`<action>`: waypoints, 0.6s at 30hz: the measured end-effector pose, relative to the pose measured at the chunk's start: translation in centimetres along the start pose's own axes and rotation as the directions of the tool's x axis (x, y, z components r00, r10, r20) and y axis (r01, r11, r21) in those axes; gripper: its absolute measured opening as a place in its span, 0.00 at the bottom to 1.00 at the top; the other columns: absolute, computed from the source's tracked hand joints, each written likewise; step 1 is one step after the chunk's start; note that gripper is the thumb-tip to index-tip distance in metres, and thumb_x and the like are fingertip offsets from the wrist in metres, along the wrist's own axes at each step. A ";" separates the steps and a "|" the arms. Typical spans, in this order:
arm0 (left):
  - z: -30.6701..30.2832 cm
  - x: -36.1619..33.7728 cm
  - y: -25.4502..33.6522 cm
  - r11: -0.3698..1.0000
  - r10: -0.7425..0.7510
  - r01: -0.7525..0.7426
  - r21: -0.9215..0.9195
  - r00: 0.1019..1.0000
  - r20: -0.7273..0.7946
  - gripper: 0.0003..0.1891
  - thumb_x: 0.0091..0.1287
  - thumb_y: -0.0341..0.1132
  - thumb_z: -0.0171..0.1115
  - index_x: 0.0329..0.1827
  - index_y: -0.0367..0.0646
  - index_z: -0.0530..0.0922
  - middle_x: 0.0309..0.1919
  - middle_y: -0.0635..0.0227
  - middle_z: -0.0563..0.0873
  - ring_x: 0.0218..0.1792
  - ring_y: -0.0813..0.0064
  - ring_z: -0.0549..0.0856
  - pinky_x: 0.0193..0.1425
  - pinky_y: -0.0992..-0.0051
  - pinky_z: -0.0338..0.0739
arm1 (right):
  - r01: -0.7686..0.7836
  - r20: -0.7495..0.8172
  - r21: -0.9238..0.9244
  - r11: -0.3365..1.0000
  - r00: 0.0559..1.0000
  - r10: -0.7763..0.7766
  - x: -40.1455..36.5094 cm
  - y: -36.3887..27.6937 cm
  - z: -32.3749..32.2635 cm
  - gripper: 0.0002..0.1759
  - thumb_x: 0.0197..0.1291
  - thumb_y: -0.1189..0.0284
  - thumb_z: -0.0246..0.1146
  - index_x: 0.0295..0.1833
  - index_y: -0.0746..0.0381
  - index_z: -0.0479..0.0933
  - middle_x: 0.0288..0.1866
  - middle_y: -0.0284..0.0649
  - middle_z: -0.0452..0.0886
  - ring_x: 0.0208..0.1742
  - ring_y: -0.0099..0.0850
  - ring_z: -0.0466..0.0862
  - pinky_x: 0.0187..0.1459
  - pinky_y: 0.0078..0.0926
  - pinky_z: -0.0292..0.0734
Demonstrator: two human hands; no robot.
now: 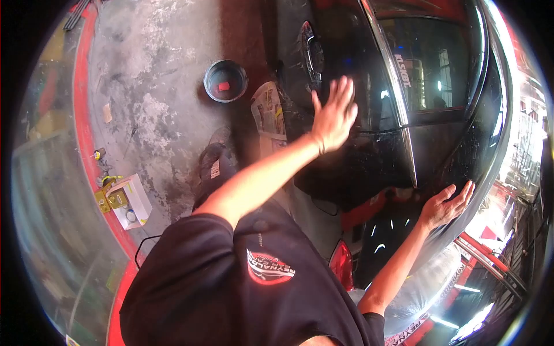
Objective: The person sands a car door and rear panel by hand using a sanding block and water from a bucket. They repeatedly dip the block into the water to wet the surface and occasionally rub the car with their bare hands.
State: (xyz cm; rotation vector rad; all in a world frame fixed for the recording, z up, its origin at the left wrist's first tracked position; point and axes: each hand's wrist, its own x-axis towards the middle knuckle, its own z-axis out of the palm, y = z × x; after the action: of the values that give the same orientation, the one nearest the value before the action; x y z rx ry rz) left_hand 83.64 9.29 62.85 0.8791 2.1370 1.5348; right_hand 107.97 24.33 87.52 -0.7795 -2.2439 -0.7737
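A dark, glossy car (340, 167) fills the right half of the view. My left hand (334, 115) lies against its side panel just below the door handle (312, 55), palm toward the panel and fingers extended. Farther right, beyond the lower end of the chrome strip (398, 81), my right hand (447, 206) rests on the bodywork near the roof edge, its fingers stretched out. Neither hand shows anything held. The side window (424, 69) is above my right hand in the view.
A round bucket (226, 81) with a red item inside stands on the grey floor (156, 75). Newspaper (268, 109) lies beside the car. At the left, a white box (136, 196) sits near yellow containers. A red tail light (341, 264) shows at the bottom.
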 end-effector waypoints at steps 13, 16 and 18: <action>2.6 -5.9 -0.5 0.999 0.041 -0.039 0.035 0.997 -0.068 0.38 0.91 0.53 0.42 0.97 0.47 0.48 0.96 0.52 0.51 0.94 0.43 0.53 0.89 0.23 0.39 | 0.229 0.184 -0.010 0.973 0.957 -0.223 -0.6 3.3 -1.1 0.35 0.88 0.53 0.57 0.90 0.60 0.67 0.89 0.52 0.70 0.88 0.52 0.70 0.85 0.53 0.63; 0.9 0.7 -1.5 0.997 0.051 -0.038 0.072 0.980 -0.190 0.36 0.92 0.53 0.41 0.95 0.44 0.54 0.94 0.52 0.59 0.92 0.44 0.60 0.88 0.22 0.42 | 0.265 0.171 -0.012 0.964 0.951 -0.259 -1.0 3.3 -0.7 0.36 0.89 0.53 0.55 0.91 0.60 0.65 0.90 0.53 0.68 0.89 0.52 0.68 0.85 0.54 0.62; 1.6 0.3 -2.0 0.997 0.071 -0.062 0.046 0.972 -0.223 0.36 0.92 0.53 0.41 0.96 0.45 0.53 0.94 0.51 0.58 0.92 0.44 0.59 0.88 0.22 0.42 | 0.295 0.171 -0.002 0.956 0.942 -0.290 -1.0 3.5 -0.8 0.36 0.90 0.51 0.53 0.91 0.60 0.63 0.92 0.53 0.66 0.90 0.52 0.66 0.86 0.55 0.61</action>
State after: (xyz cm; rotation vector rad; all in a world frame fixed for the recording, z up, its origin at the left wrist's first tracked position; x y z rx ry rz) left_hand 83.90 10.20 60.41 0.8316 2.3224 1.7039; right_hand 111.31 25.78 88.44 -0.5453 -2.5444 -0.9067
